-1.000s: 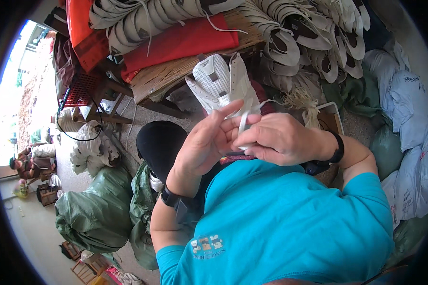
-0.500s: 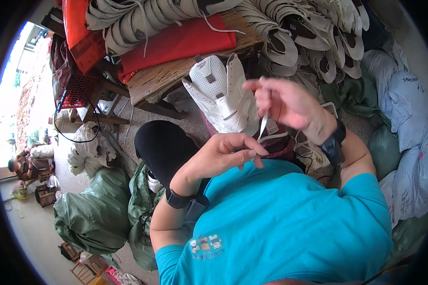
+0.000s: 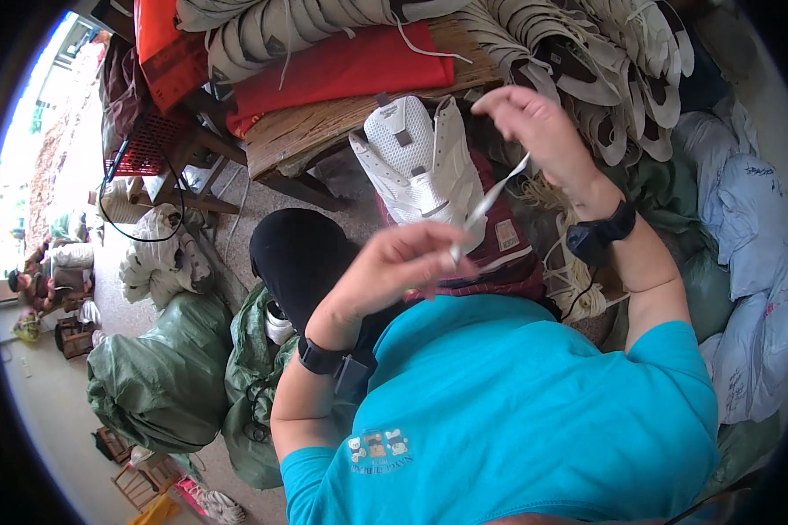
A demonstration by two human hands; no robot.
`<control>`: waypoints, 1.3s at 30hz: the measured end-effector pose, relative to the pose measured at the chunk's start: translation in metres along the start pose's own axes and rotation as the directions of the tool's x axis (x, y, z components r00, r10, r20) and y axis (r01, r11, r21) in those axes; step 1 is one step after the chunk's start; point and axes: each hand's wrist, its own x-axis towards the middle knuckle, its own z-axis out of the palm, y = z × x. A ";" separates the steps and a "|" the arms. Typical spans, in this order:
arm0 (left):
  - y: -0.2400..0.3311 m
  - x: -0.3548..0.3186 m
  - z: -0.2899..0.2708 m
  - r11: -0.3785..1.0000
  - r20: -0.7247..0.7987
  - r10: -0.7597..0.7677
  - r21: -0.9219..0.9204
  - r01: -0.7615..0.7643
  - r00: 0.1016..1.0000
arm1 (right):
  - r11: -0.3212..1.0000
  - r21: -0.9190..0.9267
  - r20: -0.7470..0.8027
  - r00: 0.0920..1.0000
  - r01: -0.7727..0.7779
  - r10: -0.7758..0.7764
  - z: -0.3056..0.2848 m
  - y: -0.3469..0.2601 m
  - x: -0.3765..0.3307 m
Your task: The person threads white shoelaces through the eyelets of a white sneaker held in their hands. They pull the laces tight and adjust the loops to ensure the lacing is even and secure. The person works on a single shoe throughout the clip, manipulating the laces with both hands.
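Observation:
A white shoe upper [image 3: 416, 162], its tongue raised and its eyelet flaps spread, stands in front of me against the bench edge. Between my hands a flat white shoelace [image 3: 497, 191] runs on a slant. My left hand [image 3: 407, 262] pinches its lower end between thumb and fingers, just below the upper. My right hand [image 3: 534, 131] is raised to the right of the upper, with the lace's other end running into its curled lower fingers; the exact grip there is hidden. Maroon cloth [image 3: 508, 254] lies under the upper on my lap.
Rows of grey-beige shoe uppers [image 3: 306, 39] lie on a red cloth [image 3: 341, 74] on the wooden bench [image 3: 280, 144]; more [image 3: 587, 79] are heaped at the right. A bundle of cream laces [image 3: 578, 284] lies beside my lap. Green sacks [image 3: 162, 376] and pale sacks [image 3: 753, 219] flank me.
My right hand has moved up and away from my left hand, leaving a longer stretch of lace between them. The left hand has shifted slightly; the upper stays in place.

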 end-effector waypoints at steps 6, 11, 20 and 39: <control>-0.028 0.035 -0.045 0.800 -0.472 0.500 0.573 -0.178 0.726 | 0.915 -0.328 0.127 0.971 0.235 -0.204 0.036 0.014 -0.011; -0.035 0.050 -0.031 0.678 -0.451 0.626 0.718 -0.158 0.636 | 0.838 -0.473 0.071 0.960 0.272 -0.271 0.050 0.011 -0.010; -0.034 0.046 -0.031 0.581 -0.378 0.638 0.808 -0.097 0.671 | 0.894 -0.381 0.036 0.970 0.236 -0.241 0.063 0.021 -0.013; -0.040 0.048 -0.027 0.612 -0.409 0.634 0.785 -0.102 0.657 | 0.940 -0.261 0.121 0.974 0.218 -0.192 0.066 0.033 -0.012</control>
